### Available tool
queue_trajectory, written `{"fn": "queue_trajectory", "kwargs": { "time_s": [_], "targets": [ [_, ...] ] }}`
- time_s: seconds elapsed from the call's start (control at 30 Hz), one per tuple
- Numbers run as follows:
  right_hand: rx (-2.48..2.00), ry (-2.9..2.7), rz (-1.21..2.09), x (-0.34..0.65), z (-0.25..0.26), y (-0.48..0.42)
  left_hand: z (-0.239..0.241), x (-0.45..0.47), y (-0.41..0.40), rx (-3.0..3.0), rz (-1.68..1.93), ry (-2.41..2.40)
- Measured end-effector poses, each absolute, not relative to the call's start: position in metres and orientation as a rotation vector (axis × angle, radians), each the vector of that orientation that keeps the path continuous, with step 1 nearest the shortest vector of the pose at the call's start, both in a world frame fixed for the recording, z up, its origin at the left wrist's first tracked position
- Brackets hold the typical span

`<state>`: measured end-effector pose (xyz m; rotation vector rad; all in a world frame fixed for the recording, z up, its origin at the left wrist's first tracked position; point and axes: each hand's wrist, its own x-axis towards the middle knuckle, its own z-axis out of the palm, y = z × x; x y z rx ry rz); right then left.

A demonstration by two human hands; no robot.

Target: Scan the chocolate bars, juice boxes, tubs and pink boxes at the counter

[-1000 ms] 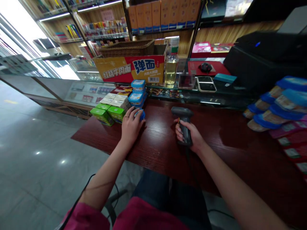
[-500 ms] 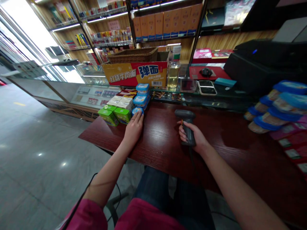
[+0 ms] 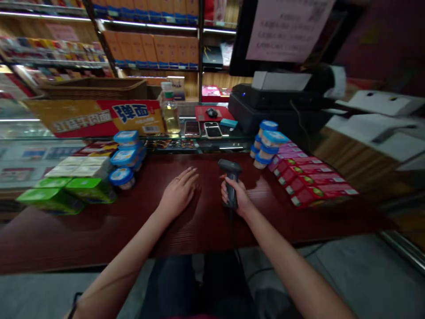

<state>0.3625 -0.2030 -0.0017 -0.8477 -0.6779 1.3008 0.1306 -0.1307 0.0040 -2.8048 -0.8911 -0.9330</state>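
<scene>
My right hand (image 3: 236,195) is wrapped round the handle of a dark grey barcode scanner (image 3: 230,170), held upright over the dark red tabletop (image 3: 186,232). Palm down, my left hand (image 3: 179,190) is at the middle of the table with its fingers stretched out and nothing in it. To its left stand blue-lidded tubs (image 3: 122,177), stacked beside green boxes (image 3: 89,188) and white packs (image 3: 88,166). Beyond the scanner on the right, more blue-lidded tubs (image 3: 265,153) are stacked next to rows of red boxes (image 3: 307,192).
Along the back, a glass counter holds a noodle carton (image 3: 133,116), a bottle of yellowish liquid (image 3: 171,115), two phones (image 3: 213,130) and a mouse (image 3: 211,113). A black machine (image 3: 279,106) stands at the back right. The scanner's cable (image 3: 232,230) hangs over the table's front edge.
My left hand has come off the blue-lidded tub at the left and moved right, toward the middle of the table. The view has turned right. My right hand still holds the scanner.
</scene>
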Motion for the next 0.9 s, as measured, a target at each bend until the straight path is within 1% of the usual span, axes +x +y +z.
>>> {"fn": "queue_trajectory", "kwargs": {
  "time_s": [0.17, 0.27, 0.33, 0.43, 0.57, 0.63, 0.77, 0.9],
  "targets": [
    [-0.938, -0.57, 1.103, 0.411, -0.005, -0.258, 0.043, 0.267, -0.119, -3.003, -1.208, -0.649],
    [-0.968, -0.497, 1.04, 0.429, -0.005, -0.281, 0.069, 0.34, -0.112, -3.028, -1.303, -0.52],
    [-0.96, -0.446, 1.012, 0.434, -0.006, -0.288, 0.08, 0.379, -0.107, -3.012, -1.375, -0.514],
    [-0.937, -0.411, 0.991, 0.436, -0.006, -0.289, 0.083, 0.422, -0.098, -2.986, -1.522, -0.644],
    [-0.932, -0.43, 1.015, 0.434, -0.006, -0.286, 0.074, 0.451, -0.091, -2.987, -1.714, -0.946],
    [-0.928, -0.432, 1.02, 0.433, -0.005, -0.286, 0.07, 0.459, -0.089, -3.005, -1.82, -1.017],
    [-0.941, -0.42, 1.015, 0.433, -0.005, -0.288, 0.073, 0.459, -0.085, -3.098, -2.078, -0.92],
    [-0.931, -0.443, 1.012, 0.435, -0.004, -0.293, 0.075, 0.408, -0.081, -3.221, -2.599, -0.752]
  ]
}}
